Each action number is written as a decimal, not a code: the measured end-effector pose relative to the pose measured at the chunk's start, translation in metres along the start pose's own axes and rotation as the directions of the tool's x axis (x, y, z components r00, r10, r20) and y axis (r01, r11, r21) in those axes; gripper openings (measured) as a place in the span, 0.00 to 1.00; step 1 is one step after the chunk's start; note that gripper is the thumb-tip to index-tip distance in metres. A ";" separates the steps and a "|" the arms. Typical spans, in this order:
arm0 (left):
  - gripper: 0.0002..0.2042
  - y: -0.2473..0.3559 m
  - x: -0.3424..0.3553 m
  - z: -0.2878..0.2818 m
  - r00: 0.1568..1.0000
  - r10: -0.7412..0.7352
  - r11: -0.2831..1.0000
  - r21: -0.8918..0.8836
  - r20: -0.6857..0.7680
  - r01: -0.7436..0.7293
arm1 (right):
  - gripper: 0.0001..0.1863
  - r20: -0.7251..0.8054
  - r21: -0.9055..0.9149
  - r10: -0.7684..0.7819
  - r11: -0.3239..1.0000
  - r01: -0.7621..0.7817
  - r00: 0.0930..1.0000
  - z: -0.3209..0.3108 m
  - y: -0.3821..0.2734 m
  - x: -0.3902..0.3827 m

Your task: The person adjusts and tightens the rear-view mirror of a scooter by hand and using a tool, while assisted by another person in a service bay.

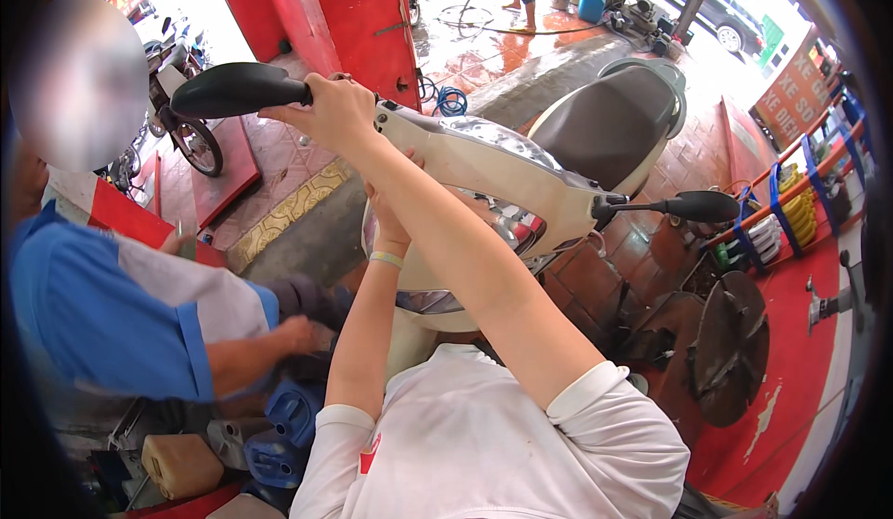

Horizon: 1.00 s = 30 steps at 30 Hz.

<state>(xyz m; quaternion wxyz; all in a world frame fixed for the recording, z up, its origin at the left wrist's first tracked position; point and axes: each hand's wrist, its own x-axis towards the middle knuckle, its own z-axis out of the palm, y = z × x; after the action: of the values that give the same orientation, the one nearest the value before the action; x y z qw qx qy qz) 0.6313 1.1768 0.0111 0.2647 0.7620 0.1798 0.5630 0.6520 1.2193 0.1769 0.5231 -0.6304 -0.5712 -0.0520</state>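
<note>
- as i judge it, the scooter [479,156] in front of me could rock or turn its front if i lean harder on one side, since both my hands are at the same end of it.
- the black mirror [233,91] might twist or loosen if my pull goes through its stem.
- my crossed arms hide part of the front panel [423,272], so a pinched finger could go unseen.
- a sudden swing could bump the co-worker [153,305] in the blue shirt, close on my left.
- my right hand [339,114] is curled around the mirror stem, thumb stretched out beneath it; the far fingers are partly hidden.
- my left hand [391,221] is against the cream panel, under my right forearm; i cannot tell whether it grasps the edge or only presses there.
</note>
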 end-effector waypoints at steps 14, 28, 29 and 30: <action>0.23 -0.022 -0.009 -0.007 0.963 -0.126 0.972 -0.165 0.240 0.169 | 0.35 -0.006 0.020 0.248 0.968 -0.248 0.969 -0.006 -0.003 0.017; 0.17 -0.023 0.000 -0.006 0.977 0.182 0.908 0.362 0.110 -0.210 | 0.34 -0.030 0.110 0.280 0.955 -0.275 0.960 -0.005 0.003 0.016; 0.17 -0.024 0.000 -0.008 0.979 0.181 0.902 0.379 0.098 -0.205 | 0.34 -0.030 0.076 0.277 0.959 -0.274 0.960 -0.003 0.002 0.016; 0.17 -0.024 -0.001 -0.008 0.978 0.184 0.901 0.380 0.101 -0.209 | 0.34 -0.014 0.088 0.261 0.962 -0.259 0.965 -0.002 0.000 0.015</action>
<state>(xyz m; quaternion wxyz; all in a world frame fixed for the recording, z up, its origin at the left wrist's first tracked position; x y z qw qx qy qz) 0.6237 1.1974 -0.0022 0.0558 0.8307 0.2015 0.5159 0.6587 1.2275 0.1876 0.5589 -0.6764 -0.4785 0.0336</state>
